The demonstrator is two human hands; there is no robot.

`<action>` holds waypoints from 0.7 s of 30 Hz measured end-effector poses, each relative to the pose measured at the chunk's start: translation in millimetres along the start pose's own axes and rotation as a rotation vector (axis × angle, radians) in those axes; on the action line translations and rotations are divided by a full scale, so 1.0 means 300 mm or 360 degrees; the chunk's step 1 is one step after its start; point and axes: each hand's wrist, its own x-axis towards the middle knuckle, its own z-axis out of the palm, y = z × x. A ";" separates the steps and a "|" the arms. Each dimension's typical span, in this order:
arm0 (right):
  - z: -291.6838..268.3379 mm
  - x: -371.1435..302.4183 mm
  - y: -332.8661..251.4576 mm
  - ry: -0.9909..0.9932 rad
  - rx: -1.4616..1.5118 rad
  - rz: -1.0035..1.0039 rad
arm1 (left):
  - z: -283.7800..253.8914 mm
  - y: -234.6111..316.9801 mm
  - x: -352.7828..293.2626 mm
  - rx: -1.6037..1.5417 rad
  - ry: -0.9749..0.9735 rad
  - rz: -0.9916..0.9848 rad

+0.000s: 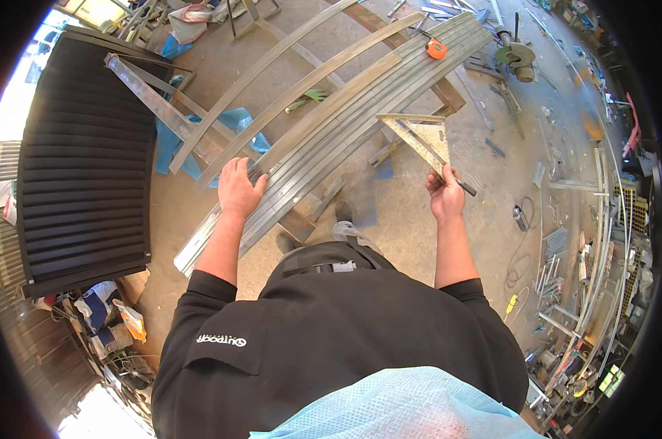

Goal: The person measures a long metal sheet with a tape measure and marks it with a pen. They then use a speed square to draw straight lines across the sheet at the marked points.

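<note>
My left hand [241, 189] lies over the near left part of a row of long metal bars [331, 135], its fingers stretched and its thumb apart. Off to the right, my right hand [446, 194] is closed on a corner of a worn, yellowish triangular speed square [419, 135], raised beside the bars. A dark pen-like stick [465, 188] also pokes out of that hand; whether it is a marker I cannot tell. On the far end of the bars sits an orange tape measure [436, 49].
A metal stand [152, 99] is under the bars. At far left is a black slatted panel [86, 161]. A green glove [305, 99] and blue sheeting [239, 124] lie beyond the bars. A cut-off machine [515, 55] stands at far right, and metal lengths [602, 241] crowd the right side.
</note>
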 end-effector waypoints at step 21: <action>0.327 -0.055 -0.014 -0.1398 -0.0756 0.0551 | -0.102 0.397 -0.179 -0.1439 -0.0541 -0.0389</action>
